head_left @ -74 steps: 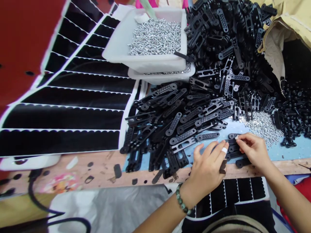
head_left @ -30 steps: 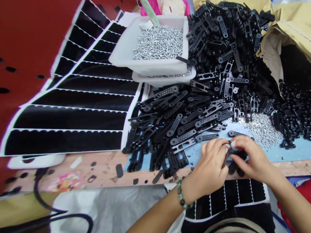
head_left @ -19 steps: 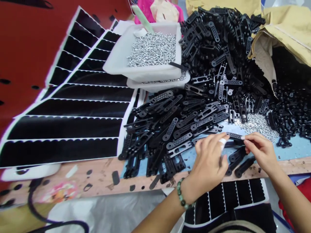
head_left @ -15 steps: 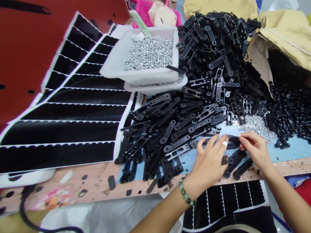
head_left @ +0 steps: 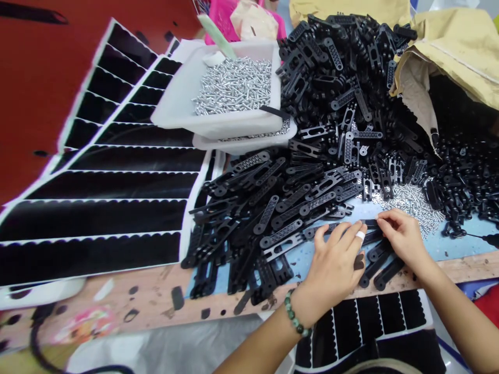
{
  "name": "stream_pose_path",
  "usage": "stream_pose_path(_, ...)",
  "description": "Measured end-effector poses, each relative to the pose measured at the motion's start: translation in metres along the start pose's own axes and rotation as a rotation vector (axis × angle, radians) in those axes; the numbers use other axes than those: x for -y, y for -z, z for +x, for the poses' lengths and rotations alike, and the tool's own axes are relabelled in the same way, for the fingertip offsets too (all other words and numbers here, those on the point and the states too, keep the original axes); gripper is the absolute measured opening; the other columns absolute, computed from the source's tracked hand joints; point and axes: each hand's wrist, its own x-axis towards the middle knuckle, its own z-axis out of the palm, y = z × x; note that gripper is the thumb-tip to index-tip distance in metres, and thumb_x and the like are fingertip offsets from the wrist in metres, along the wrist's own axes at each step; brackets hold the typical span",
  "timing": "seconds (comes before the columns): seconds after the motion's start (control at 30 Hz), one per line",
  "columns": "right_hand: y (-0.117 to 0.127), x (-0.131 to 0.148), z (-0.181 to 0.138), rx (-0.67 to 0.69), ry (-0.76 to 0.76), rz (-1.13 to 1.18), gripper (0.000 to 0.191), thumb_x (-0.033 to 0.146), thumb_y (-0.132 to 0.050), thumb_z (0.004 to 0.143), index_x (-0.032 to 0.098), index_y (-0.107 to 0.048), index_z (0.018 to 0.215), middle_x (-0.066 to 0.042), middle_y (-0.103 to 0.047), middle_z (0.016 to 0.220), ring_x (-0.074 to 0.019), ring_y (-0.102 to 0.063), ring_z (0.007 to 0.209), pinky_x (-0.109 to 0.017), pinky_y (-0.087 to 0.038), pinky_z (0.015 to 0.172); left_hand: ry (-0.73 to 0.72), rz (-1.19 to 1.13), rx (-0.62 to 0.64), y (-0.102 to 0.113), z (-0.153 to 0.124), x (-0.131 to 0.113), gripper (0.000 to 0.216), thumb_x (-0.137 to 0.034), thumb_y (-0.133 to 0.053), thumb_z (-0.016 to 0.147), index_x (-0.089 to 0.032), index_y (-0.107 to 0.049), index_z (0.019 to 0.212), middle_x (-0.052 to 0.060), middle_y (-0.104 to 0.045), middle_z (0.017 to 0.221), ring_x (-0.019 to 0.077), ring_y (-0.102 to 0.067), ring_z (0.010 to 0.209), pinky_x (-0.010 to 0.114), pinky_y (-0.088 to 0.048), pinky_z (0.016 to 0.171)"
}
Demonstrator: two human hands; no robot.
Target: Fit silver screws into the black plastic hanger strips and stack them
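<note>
My left hand (head_left: pixel 335 257), with a ringed finger and a beaded bracelet, has its fingers curled over a dark plastic link (head_left: pixel 371 223). A small black piece (head_left: pixel 358 261) shows by its thumb. My right hand (head_left: pixel 401 239) closes its thumb and fingertips at the link's right end; anything small in that pinch is hidden. Under and between the hands lie several long black links (head_left: pixel 384 274) on the blue sheet (head_left: pixel 300 267). A spread of black links (head_left: pixel 288 208) lies left of the hands. Loose silver pins (head_left: pixel 415 202) are heaped just beyond my right hand.
A white tub (head_left: pixel 175 111) of silver pins stands at the back. Behind the hands rises a tall pile of black links (head_left: pixel 331 72), with a yellow paper sack (head_left: pixel 460 52) beside it. Small black parts (head_left: pixel 468 182) lie right. Black adhesive sheets (head_left: pixel 97 218) cover the left.
My right hand has shifted slightly left, towards my left hand, along the link. A thin dark tool tip now shows at the right edge. The view has turned a little.
</note>
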Motion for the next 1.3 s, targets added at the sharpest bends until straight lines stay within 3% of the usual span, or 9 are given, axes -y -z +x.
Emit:
stream_pose_path(0.17, 0.000, 0.002, 0.002, 0.038, -0.012, -0.157, 0.009, 0.027, -0.053, 0.081, 0.019, -0.055, 0.084, 0.000, -0.059, 0.067, -0.0150, -0.055, 0.056, -0.028, -0.043, 0.058, 0.029, 0.033, 0.014, -0.002, 0.008, -0.004, 0.045, -0.015, -0.050, 0.082, -0.017, -0.052, 0.127, 0.010, -0.061, 0.123, 0.0278, -0.051, 0.112, 0.052, -0.027, 0.102)
stream_pose_path(0.27, 0.004, 0.002, 0.004, 0.059, -0.010, -0.328, 0.018, 0.026, -0.053, 0.083, 0.019, -0.047, 0.099, 0.001, -0.057, 0.068, -0.0164, -0.056, 0.055, -0.028, -0.043, 0.055, 0.023, 0.013, 0.012, -0.003, 0.011, -0.005, 0.046, -0.012, -0.052, 0.080, -0.014, -0.053, 0.126, 0.012, -0.060, 0.122, 0.0287, -0.051, 0.115, 0.052, -0.031, 0.102)
stream_pose_path(0.37, 0.016, -0.004, -0.005, -0.030, 0.105, -0.498, 0.032, 0.035, -0.055, 0.086, 0.019, -0.045, 0.112, -0.009, -0.061, 0.091, -0.0239, -0.062, 0.076, -0.035, -0.049, 0.063, -0.008, -0.069, 0.005, -0.005, 0.006, -0.006, 0.053, -0.018, -0.052, 0.083, -0.011, -0.042, 0.135, 0.016, -0.048, 0.136, 0.0291, -0.042, 0.129, 0.049, -0.036, 0.106)
stream_pose_path(0.5, 0.029, -0.022, -0.039, -0.170, 0.316, -0.429, 0.051, 0.041, -0.055, 0.087, 0.018, -0.036, 0.130, -0.018, -0.050, 0.119, -0.0310, -0.052, 0.113, -0.050, -0.047, 0.090, -0.056, -0.170, 0.032, -0.013, -0.014, -0.013, 0.102, -0.039, -0.068, 0.077, -0.010, -0.002, 0.149, 0.022, -0.012, 0.154, 0.0331, -0.013, 0.143, 0.052, -0.032, 0.111)
stream_pose_path(0.6, 0.022, -0.029, -0.062, -0.098, 0.347, -0.431, 0.061, 0.038, -0.052, 0.089, 0.020, -0.024, 0.141, -0.021, -0.035, 0.141, -0.0340, -0.036, 0.132, -0.057, -0.040, 0.101, -0.057, -0.183, 0.060, -0.024, -0.025, -0.018, 0.124, -0.043, -0.079, 0.066, -0.017, 0.011, 0.148, 0.022, 0.003, 0.155, 0.0362, -0.002, 0.143, 0.058, -0.029, 0.110)
stream_pose_path(0.7, 0.006, -0.027, -0.062, -0.005, 0.351, -0.511, 0.061, 0.035, -0.046, 0.092, 0.019, -0.021, 0.145, -0.019, -0.028, 0.149, -0.0341, -0.024, 0.140, -0.061, -0.032, 0.106, 0.000, -0.189, 0.038, -0.033, -0.024, -0.017, 0.122, -0.042, -0.077, 0.069, -0.018, 0.013, 0.147, 0.023, 0.007, 0.154, 0.0376, 0.001, 0.142, 0.061, -0.029, 0.109)
stream_pose_path(0.93, -0.006, -0.023, -0.039, 0.133, 0.462, -0.469, 0.035, 0.026, -0.042, 0.093, 0.017, -0.049, 0.126, -0.015, -0.057, 0.123, -0.0262, -0.051, 0.119, -0.054, -0.035, 0.107, 0.057, -0.212, -0.002, -0.038, -0.008, -0.016, 0.094, -0.021, -0.062, 0.072, -0.013, -0.006, 0.147, 0.022, -0.031, 0.144, 0.0351, -0.028, 0.137, 0.056, -0.034, 0.108)
stream_pose_path(1.13, -0.004, -0.023, -0.064, 0.204, 0.469, -0.636, 0.056, 0.036, -0.042, 0.093, 0.015, -0.029, 0.144, -0.016, -0.034, 0.149, -0.0292, -0.026, 0.140, -0.058, -0.027, 0.109, 0.059, -0.201, 0.002, -0.038, -0.010, -0.017, 0.081, -0.026, -0.065, 0.068, -0.012, -0.028, 0.139, 0.019, -0.042, 0.131, 0.0357, -0.039, 0.126, 0.057, -0.036, 0.104)
stream_pose_path(1.3, 0.001, -0.024, -0.071, 0.288, 0.448, -0.638, 0.062, 0.041, -0.047, 0.091, 0.013, -0.032, 0.144, -0.015, -0.031, 0.150, -0.0297, -0.024, 0.141, -0.056, -0.027, 0.110, 0.045, -0.149, 0.035, -0.039, -0.006, -0.019, 0.081, -0.025, -0.066, 0.065, -0.011, -0.033, 0.137, 0.019, -0.044, 0.128, 0.0362, -0.042, 0.120, 0.056, -0.035, 0.103)
